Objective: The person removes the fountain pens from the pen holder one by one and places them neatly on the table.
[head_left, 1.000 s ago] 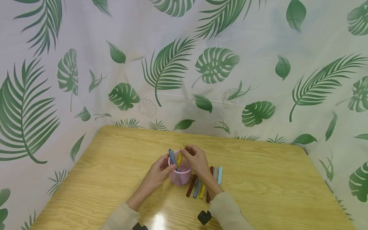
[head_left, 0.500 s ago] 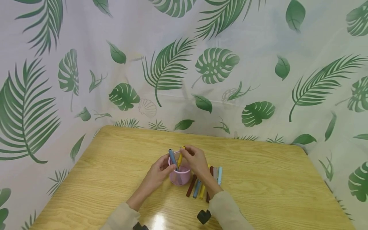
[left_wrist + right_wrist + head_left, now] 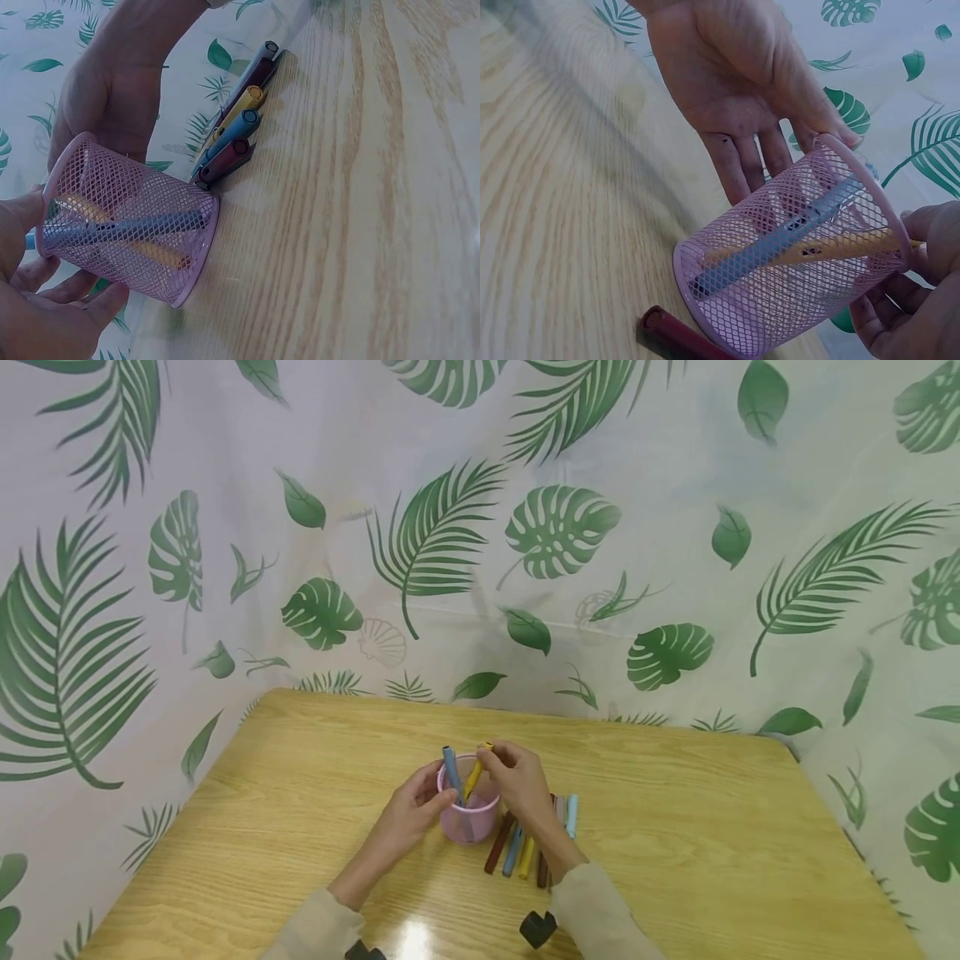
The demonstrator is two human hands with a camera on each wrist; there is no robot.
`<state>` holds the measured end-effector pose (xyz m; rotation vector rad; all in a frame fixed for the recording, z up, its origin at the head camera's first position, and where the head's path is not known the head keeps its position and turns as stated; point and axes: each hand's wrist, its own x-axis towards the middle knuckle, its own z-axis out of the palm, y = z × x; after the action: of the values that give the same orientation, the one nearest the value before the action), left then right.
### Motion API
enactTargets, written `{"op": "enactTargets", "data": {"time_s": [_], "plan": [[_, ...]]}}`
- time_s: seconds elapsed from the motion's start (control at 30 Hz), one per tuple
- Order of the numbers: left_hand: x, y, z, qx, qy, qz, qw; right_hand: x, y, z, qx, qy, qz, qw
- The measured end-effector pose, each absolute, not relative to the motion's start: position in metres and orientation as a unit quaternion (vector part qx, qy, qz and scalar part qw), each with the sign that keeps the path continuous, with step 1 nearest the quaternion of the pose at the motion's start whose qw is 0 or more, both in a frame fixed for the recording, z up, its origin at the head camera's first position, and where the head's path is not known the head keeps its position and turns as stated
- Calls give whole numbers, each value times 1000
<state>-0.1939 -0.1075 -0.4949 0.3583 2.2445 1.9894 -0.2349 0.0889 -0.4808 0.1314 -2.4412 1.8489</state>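
A pink mesh pen cup [image 3: 468, 828] stands on the wooden table in the head view. My left hand [image 3: 405, 818] grips its left side, thumb at the rim and fingers round the wall. Inside, a blue pen [image 3: 452, 767] leans to the left. The yellow pen [image 3: 473, 779] crosses it, leaning right, its lower end near the cup's bottom in the left wrist view. Thumb and fingers of my right hand [image 3: 522, 785] pinch the yellow pen's top at the rim. The right wrist view shows both pens through the mesh [image 3: 795, 255].
Right of the cup several pens lie side by side, partly under my right forearm. Among them are a dark red pen [image 3: 497, 847], a blue pen [image 3: 513, 853], a yellow pen [image 3: 527, 857] and a light blue pen [image 3: 572, 814]. A leaf-print cloth [image 3: 570, 610] hangs behind the table [image 3: 690, 827].
The top of the yellow pen has tipped slightly to the right together with my right hand. My left hand keeps its hold on the cup.
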Motion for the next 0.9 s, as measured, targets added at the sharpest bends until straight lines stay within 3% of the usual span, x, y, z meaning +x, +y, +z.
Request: {"op": "enactTargets", "data": {"time_s": [0.47, 0.9], "plan": [[-198, -107, -499, 122, 746, 653, 48, -226, 117, -462, 50, -754, 650, 81], [-198, -107, -499, 131, 741, 657, 51, -214, 160, -439, 15, -693, 717, 66]]}}
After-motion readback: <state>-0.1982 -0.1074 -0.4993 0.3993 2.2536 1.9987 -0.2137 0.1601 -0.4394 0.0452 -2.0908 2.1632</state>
